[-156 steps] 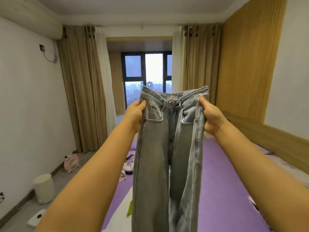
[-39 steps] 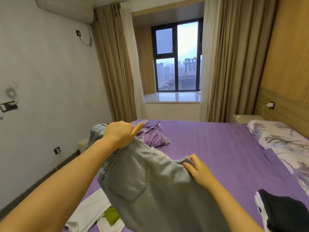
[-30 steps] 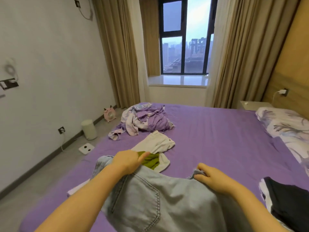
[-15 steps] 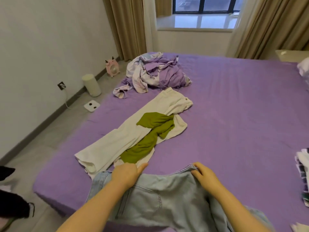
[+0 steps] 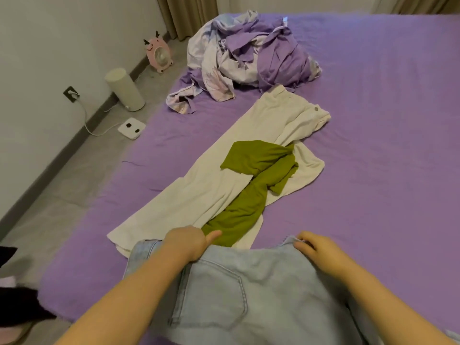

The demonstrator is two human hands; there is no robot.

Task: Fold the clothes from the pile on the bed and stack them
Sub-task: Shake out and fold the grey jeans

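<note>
Light blue jeans lie on the near part of the purple bed, back pocket up. My left hand grips the waistband at its left end, thumb pointing right. My right hand pinches the waistband at its right end. Just beyond the jeans lie cream trousers with an olive green garment draped over them. A crumpled heap of purple and white clothes sits at the far side of the bed.
Grey floor runs along the bed's left side, with a pink deer-shaped fan, a cream cylinder and a white scale near the wall. Something dark lies at the lower left. The bed's right half is bare purple sheet.
The jeans have come down from held up in the air to the bed, both hands still on the waistband. My view has tilted down from the window to the bed.
</note>
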